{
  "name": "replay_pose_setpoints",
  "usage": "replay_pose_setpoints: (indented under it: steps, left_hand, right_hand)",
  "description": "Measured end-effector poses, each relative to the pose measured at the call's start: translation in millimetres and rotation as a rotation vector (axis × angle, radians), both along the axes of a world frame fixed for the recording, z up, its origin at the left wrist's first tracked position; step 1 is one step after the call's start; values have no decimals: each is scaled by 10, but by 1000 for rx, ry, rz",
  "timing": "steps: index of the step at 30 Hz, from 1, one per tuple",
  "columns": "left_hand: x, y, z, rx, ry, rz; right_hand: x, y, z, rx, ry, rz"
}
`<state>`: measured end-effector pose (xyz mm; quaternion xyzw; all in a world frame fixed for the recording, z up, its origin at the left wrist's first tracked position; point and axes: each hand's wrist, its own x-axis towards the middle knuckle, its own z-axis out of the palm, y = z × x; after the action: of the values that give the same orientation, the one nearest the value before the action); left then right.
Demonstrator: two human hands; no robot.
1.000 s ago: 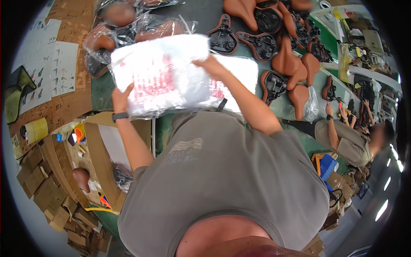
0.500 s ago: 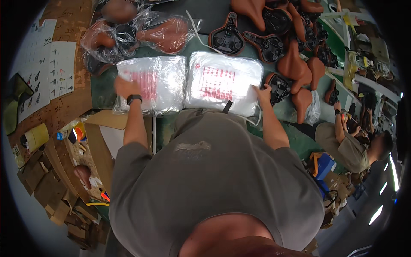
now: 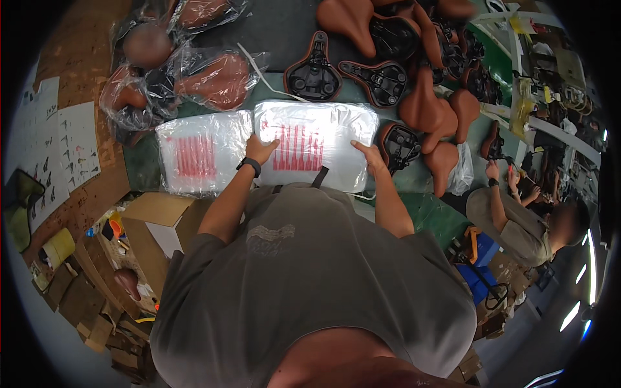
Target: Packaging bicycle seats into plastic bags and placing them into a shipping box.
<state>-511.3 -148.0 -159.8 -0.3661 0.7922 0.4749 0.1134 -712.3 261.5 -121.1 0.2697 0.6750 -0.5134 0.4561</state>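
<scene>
Two stacks of clear plastic bags with red print lie side by side on the green bench. My left hand (image 3: pixel 260 151) grips the left edge of the right-hand stack of plastic bags (image 3: pixel 339 132), thumb on top. At that stack's right edge, my right hand (image 3: pixel 370 157) holds it with the thumb over the top; its other fingers are partly hidden. The left-hand stack of plastic bags (image 3: pixel 229 145) rests beside my left wrist, with neither hand gripping it. Close to my right hand lies an upturned saddle (image 3: pixel 399 145), its black underside showing.
Brown bicycle saddles (image 3: pixel 424 100) pile up at the back right. Several plastic-wrapped saddles (image 3: pixel 220 81) lie at the back left. A white strap (image 3: pixel 255 66) crosses the bench behind the bags. A cardboard box (image 3: pixel 155 210) stands at near left. Another person (image 3: pixel 517 223) works at right.
My left hand has moved right, from the left-hand stack to the left edge of the right-hand one. My right hand stays at that stack's right edge. The whole view has shifted somewhat.
</scene>
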Motion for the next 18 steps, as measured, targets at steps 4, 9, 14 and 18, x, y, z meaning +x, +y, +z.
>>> replay_pose_setpoints:
  steps: [4, 9, 14, 18]
  left_hand:
    - [66, -77, -143, 82, 2, 38]
    - [-76, -72, 109, 218, -31, 100]
    - [-83, -95, 71, 278, 117, 123]
    - [-96, -91, -23, 286, 167, 165]
  right_hand:
    - [14, -174, 395, -190, -15, -8]
    - [-105, -157, 428, -242, -187, 37]
    - [81, -120, 350, -280, -107, -87]
    - [224, -119, 704, -357, -70, -132]
